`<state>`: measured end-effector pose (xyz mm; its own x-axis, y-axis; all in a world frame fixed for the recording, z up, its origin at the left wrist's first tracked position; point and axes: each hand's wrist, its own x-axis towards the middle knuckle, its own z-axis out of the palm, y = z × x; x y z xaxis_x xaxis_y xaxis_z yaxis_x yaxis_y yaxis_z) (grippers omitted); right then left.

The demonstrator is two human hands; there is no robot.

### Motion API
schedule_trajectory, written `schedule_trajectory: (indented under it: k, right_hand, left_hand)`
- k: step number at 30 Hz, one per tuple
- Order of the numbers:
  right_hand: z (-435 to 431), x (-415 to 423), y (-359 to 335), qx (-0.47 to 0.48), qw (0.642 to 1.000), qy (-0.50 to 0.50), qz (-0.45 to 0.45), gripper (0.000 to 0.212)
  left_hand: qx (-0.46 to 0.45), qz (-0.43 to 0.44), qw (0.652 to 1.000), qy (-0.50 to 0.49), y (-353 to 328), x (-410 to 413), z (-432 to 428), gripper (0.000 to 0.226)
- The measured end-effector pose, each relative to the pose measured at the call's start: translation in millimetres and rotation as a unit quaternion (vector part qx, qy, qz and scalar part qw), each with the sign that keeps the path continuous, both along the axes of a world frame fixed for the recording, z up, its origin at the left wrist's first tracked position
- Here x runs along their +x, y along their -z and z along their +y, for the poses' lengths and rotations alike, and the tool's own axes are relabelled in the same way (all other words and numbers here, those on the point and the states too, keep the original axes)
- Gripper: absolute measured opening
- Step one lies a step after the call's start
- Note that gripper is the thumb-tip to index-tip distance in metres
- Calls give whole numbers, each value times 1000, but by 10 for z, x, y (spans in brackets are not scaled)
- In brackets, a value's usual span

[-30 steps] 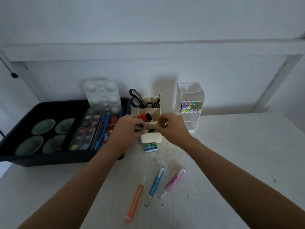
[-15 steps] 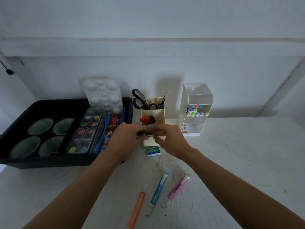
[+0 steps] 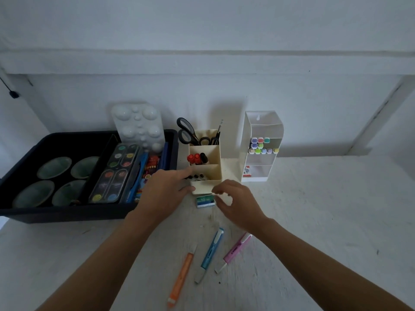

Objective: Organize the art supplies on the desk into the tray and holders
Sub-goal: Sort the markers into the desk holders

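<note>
Rough white desk [image 3: 314,221], stepped cream holder [image 3: 214,171], black tray [image 3: 67,213]

A home art desk: white desk [image 3: 314,221] against a wall, paint tray [image 3: 67,212], marker holder [image 3: 260,167].

The tray [image 3: 67,215] is black, its cups [image 3: 54,168] dull green. The paint set [image 3: 114,173] shows green, yellow, red, orange and blue pans. The palette [image 3: 139,124] is white, the holder [image 3: 215,173] cream, the scissors [image 3: 186,131] black-handled, the markers [image 3: 193,158] red-capped. The box [image 3: 205,202] is green with white print. One highlighter [image 3: 180,280] is orange, a second highlighter [image 3: 210,254] blue, a third highlighter [image 3: 235,251] pink. The desk [image 3: 314,221] is white, dark-specked.
</note>
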<state>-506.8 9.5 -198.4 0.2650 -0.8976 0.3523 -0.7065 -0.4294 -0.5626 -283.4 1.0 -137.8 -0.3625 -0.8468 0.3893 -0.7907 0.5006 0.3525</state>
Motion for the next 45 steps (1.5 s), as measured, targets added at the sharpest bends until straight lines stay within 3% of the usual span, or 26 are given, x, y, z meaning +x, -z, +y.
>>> schedule_trajectory:
  k: [3, 6, 11, 17, 20, 24, 29, 37, 40, 45]
  right_hand:
    - [26, 33, 93, 42, 992, -58, 103, 34]
    - [13, 81, 161, 16, 981, -82, 177, 36]
    - [8, 175, 146, -4, 980, -54, 192, 26]
    - [-7, 113, 110, 41, 976, -54, 205, 29]
    - [49, -7, 95, 55, 981, -23, 182, 24]
    - [186, -373, 52, 92, 990, 97, 40, 15]
    - [238, -899, -50, 94, 964, 232, -91, 18]
    - [-133, -1001, 60, 62, 956, 284, -32, 23]
    - [-235, -960, 109, 20, 964, 265, 10, 22]
    - [-405, -937, 185, -19, 972, 231, 40, 22]
  left_hand:
    - [-5, 43, 999, -2, -47, 48, 107, 53]
    - [-15, 64, 998, -14, -75, 104, 195, 50]
    - [4, 87, 996, -17, -49, 27, 388, 24]
    - [62, 83, 995, 2, 155, -143, 434, 25]
    - [68, 97, 993, 11, 195, -276, 431, 25]
    - [99, 137, 985, 21, 234, -540, 387, 14]
    - [153, 158, 975, 27, 379, -946, 344, 23]
    - [272, 273, 922, -42, 468, -1635, 11, 54]
    - [286, 321, 901, -58, 436, -1788, -154, 56]
    - [254, 350, 901, -31, 484, -1881, -428, 49]
